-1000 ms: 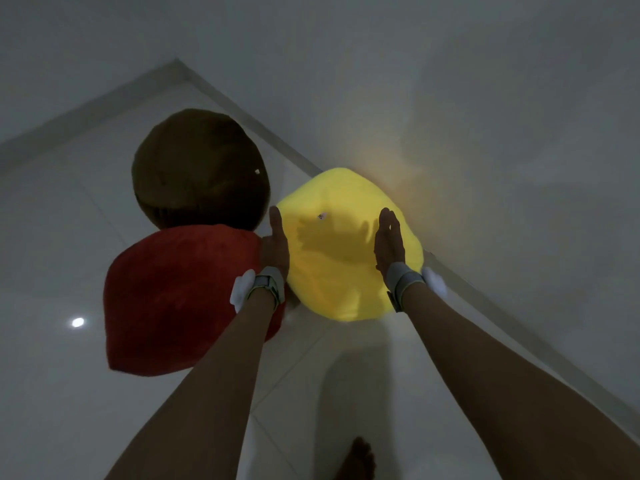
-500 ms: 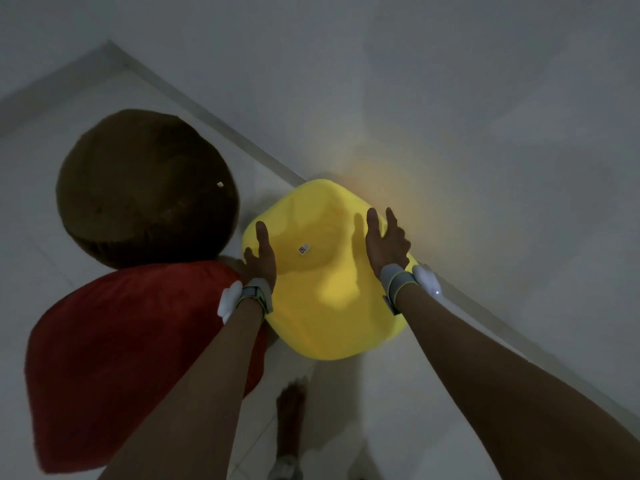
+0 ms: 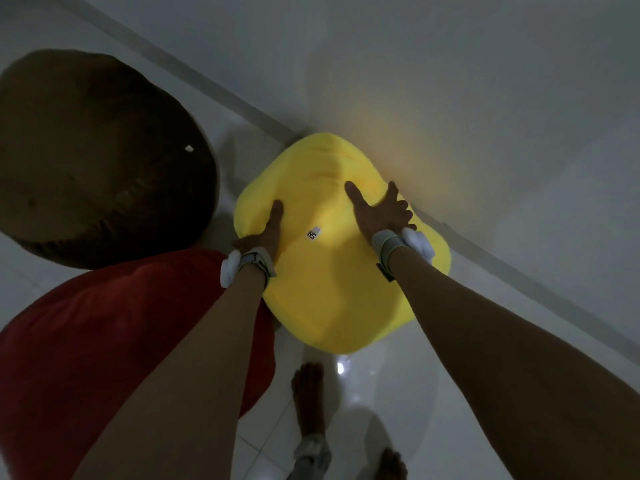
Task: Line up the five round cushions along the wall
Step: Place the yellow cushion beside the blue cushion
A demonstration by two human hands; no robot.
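Three cushions visible: yellow cushion (image 3: 332, 271) on the floor (image 3: 398, 393), far edge against the wall (image 3: 450, 81). Left hand (image 3: 263, 237) and right hand (image 3: 381, 213) press it, fingers spread flat. Advisable: push evenly, seating it flush beside the brown cushion (image 3: 97, 157) and red cushion (image 3: 104, 341).

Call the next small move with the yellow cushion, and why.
Probably let go and reach for the red cushion. The yellow cushion already sits on the floor with its far edge at the wall, left hand and right hand flat on its top. Red lies away from the wall, beside the brown cushion.
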